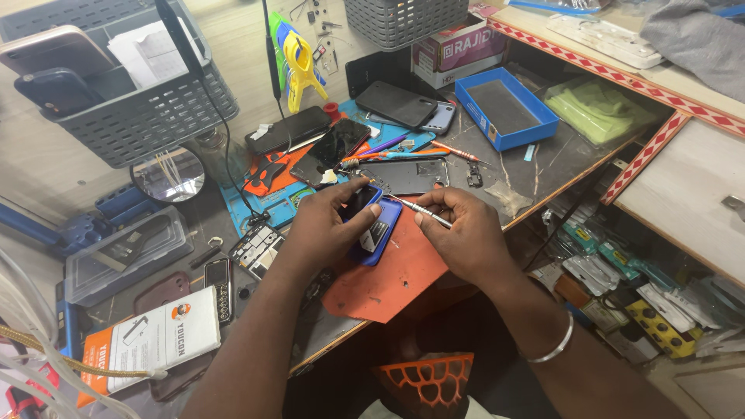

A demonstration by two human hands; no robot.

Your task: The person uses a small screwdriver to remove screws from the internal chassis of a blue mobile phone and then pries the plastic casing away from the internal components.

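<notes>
I see my left hand [330,225] with fingers wrapped around a blue phone [375,225], held over the orange mat [403,275] on the tabletop [543,167]; my right hand [462,233] pinches a thin screwdriver [419,211] (its tip seemingly touching the phone's upper edge)

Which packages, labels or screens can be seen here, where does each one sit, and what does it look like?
Flat white and orange package: near left edge of the bench, rectangular.
Maroon and white carton: far side, beside the grey basket.
Open blue box: right of centre, shallow, grey inside.
Dark phone screen: centre, unlit, glossy black.
Blue phone: under the left hand; screen not visible.
</notes>
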